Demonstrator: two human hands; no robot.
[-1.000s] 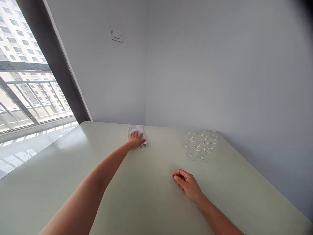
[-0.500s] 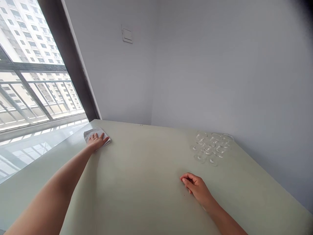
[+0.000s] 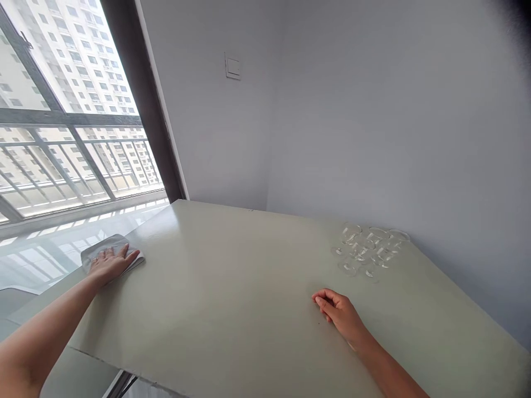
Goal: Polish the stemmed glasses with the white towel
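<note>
At the table's left edge, a folded light-grey cloth [image 3: 108, 243] lies under my left hand [image 3: 112, 265]. That hand presses flat on it with the fingers spread, and part of the cloth hangs out past the edge. My right hand [image 3: 342, 312] rests on the pale green tabletop [image 3: 232, 287] at the right, loosely curled with thumb and fingers together and nothing visible in it. Beyond the right hand, apart from it, several clear stemmed glasses [image 3: 363, 250] stand close together near the back right corner.
A grey wall [image 3: 373, 121] borders the table's back and right sides, with a white switch [image 3: 233, 67] on it. To the left are a dark-framed window [image 3: 141, 105] and a shiny floor [image 3: 31, 265]. The table's near edge [image 3: 120, 369] shows at the bottom.
My left hand has slid the cloth left and toward me, from the far left corner along the edge. The view has turned slightly left. My right hand stays in place.
</note>
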